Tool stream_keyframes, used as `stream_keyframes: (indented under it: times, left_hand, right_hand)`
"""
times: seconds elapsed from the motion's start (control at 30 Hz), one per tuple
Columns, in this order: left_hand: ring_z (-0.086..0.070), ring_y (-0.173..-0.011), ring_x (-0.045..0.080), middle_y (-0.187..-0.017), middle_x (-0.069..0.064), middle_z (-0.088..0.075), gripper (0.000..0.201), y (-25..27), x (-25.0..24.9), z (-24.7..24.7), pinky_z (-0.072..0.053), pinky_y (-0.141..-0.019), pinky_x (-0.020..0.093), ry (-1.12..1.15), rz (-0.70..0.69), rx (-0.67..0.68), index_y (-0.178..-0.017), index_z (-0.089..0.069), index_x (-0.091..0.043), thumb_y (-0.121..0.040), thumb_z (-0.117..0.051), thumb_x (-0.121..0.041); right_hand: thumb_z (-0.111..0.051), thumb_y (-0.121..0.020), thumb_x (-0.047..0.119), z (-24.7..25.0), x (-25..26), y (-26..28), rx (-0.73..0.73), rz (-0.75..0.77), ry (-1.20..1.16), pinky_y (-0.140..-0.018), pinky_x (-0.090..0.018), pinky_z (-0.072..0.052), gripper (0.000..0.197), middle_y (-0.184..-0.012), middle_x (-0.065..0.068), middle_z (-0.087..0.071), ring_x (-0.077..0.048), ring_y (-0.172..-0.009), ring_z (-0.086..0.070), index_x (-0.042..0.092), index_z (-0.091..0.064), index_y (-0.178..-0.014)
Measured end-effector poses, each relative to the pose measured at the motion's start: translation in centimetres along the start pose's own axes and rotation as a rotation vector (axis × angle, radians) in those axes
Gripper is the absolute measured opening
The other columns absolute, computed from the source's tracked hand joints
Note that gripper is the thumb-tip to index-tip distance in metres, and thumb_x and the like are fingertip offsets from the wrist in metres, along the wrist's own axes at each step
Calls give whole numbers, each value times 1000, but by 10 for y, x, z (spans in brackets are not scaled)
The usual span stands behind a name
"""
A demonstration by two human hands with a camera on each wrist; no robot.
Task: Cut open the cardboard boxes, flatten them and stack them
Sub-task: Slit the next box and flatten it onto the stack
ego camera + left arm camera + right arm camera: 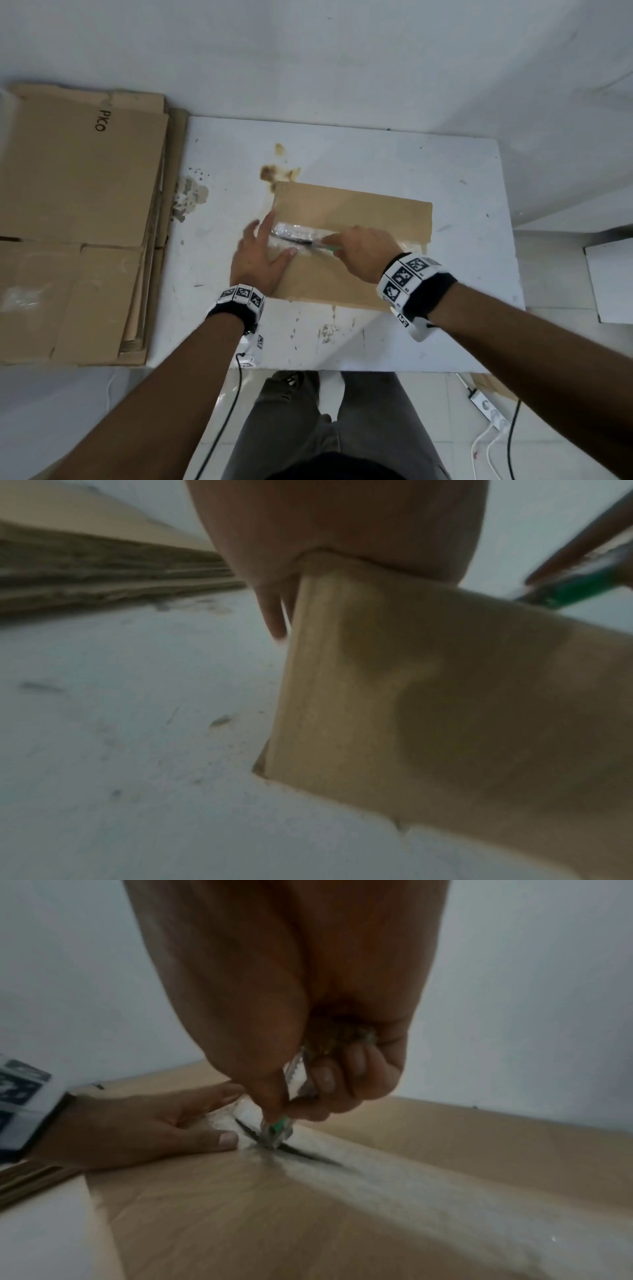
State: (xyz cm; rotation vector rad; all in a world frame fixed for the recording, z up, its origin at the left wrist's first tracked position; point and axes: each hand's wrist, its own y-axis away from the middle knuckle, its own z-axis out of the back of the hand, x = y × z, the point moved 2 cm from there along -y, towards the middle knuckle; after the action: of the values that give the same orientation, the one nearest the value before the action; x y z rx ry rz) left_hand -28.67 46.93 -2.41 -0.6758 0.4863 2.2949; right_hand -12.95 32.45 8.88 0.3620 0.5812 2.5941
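Note:
A brown cardboard box [359, 212] stands on the white table [462, 178], its top seam covered by clear tape [294, 233]. My left hand [262, 253] lies flat with spread fingers on the box's left end, thumb beside the seam. My right hand [363, 253] grips a green utility knife [325, 245] whose blade sits in the taped seam. A dark slit [308, 1153] runs along the tape by the knife [274, 1129]. From the left wrist, the box's side wall [428, 696] and the knife's green handle [575, 591] show.
A stack of flattened cardboard [75, 212] lies at the table's left. Brown stains [274, 168] mark the table behind the box. A power strip with cables [486, 407] lies on the floor at the right, near my legs. A white wall is close behind.

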Motion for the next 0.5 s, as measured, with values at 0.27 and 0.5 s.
stream_keyframes:
  times: [0.27, 0.5]
  left_hand:
    - [-53, -130, 27, -137, 7, -60, 45, 24, -41, -25, -38, -112, 41, -223, -313, -66, -130, -61, -11, -92, -45, -29]
    - [-60, -111, 33, -117, 9, -64, 30, 27, -88, -44, -43, -97, 45, -272, -201, -87, -110, -67, -12, -83, -55, -21]
  right_hand:
    - [-47, -102, 25, 5, -32, 11, 7, 14, -1, -84, -37, -53, 33, -121, -3, -67, -30, -104, -66, 35, -64, -129]
    - [-40, -106, 27, -20, -73, 42, 5, 38, -32, -75, -32, -49, 37, -120, 0, -67, -25, -101, -66, 38, -61, -133]
